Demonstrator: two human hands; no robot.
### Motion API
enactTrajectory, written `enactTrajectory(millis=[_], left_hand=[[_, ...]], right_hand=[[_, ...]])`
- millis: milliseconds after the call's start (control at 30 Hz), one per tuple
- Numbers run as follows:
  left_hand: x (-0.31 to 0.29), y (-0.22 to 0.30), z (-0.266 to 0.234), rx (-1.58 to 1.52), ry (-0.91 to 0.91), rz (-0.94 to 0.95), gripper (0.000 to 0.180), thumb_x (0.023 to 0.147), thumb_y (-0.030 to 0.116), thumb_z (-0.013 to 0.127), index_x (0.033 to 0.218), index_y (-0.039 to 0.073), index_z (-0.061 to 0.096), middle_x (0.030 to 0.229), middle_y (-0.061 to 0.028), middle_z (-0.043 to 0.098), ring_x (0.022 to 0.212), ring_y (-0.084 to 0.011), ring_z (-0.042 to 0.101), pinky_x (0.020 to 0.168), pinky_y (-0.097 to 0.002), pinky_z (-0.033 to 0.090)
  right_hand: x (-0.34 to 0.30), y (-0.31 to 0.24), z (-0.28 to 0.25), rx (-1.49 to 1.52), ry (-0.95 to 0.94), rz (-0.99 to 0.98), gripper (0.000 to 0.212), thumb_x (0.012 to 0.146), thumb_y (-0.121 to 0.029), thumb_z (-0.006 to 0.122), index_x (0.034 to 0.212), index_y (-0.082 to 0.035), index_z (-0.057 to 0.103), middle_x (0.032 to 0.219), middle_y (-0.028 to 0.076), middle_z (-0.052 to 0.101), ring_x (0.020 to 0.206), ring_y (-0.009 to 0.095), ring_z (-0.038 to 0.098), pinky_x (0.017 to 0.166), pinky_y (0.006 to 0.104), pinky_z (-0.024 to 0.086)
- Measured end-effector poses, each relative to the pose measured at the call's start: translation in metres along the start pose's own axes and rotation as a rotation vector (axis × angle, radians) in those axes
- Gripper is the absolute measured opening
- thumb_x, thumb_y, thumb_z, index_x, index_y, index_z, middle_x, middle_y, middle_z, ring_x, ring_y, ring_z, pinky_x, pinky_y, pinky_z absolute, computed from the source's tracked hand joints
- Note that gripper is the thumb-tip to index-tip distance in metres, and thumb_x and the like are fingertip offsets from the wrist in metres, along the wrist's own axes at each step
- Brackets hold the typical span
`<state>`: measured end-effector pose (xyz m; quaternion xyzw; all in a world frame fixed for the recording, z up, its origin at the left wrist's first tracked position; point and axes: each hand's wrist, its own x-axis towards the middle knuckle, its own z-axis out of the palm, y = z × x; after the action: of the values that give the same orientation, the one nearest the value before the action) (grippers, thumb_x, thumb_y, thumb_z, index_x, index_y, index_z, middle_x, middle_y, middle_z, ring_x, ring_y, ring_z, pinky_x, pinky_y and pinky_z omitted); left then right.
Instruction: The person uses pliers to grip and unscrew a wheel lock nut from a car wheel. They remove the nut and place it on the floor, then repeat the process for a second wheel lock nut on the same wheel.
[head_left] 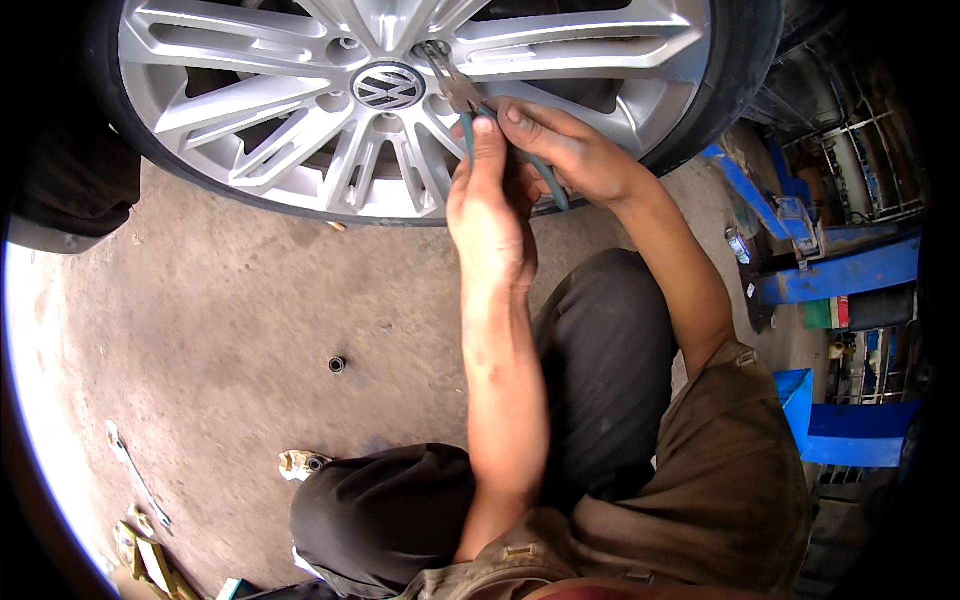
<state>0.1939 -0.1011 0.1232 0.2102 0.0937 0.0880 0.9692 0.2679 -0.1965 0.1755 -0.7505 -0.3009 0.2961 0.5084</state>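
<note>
Head view: both hands are gripping a pair of pliers (455, 92) against a silver wheel (300, 100).

Left hand (490, 205) and right hand (560, 150) are closing together around the green handles, fingers curled tight, while the metal nose is pressing into a bolt hole just beside the wheel's centre cap (388, 86), above the hands. Below and left of the left hand, a small dark socket (337, 364) is sitting on the concrete floor (230, 320); farther down-left a wrench (135, 475) is lying. Well right of the right hand, a blue lift arm (840, 272) is stretching out.
</note>
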Motion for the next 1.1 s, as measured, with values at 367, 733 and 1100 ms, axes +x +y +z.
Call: enactTrajectory(millis=[367,733,1100], left_hand=[[-0.011,0.029,-0.009,0.013,-0.184,-0.076,0.044,0.101,0.038,0.047,0.123,0.001,0.053,0.103,-0.0126,0.065,0.084,-0.0238,0.067,0.069,-0.0382,0.057],[-0.004,0.027,-0.017,-0.049,-0.256,-0.096,0.043,0.100,0.039,0.047,0.119,0.000,0.053,0.102,-0.0145,0.065,0.086,-0.0265,0.066,0.069,-0.0417,0.058],[0.006,0.007,-0.009,-0.112,-0.173,-0.037,0.036,0.101,0.034,0.050,0.114,0.001,0.057,0.100,-0.0127,0.066,0.083,-0.0210,0.065,0.067,-0.0354,0.056]], right_hand=[[-0.003,-0.011,0.004,0.167,0.037,0.129,0.055,0.103,-0.047,0.039,0.134,-0.002,0.048,0.111,0.011,0.063,0.095,0.013,0.064,0.077,0.0239,0.055],[0.000,-0.001,0.006,0.147,0.113,0.063,0.056,0.102,-0.052,0.037,0.127,-0.004,0.054,0.102,0.008,0.065,0.088,0.012,0.065,0.075,0.0237,0.054],[0.000,0.010,-0.001,0.037,0.062,-0.019,0.068,0.102,-0.055,0.031,0.140,0.001,0.039,0.108,0.006,0.059,0.091,0.010,0.061,0.078,0.0230,0.052]])
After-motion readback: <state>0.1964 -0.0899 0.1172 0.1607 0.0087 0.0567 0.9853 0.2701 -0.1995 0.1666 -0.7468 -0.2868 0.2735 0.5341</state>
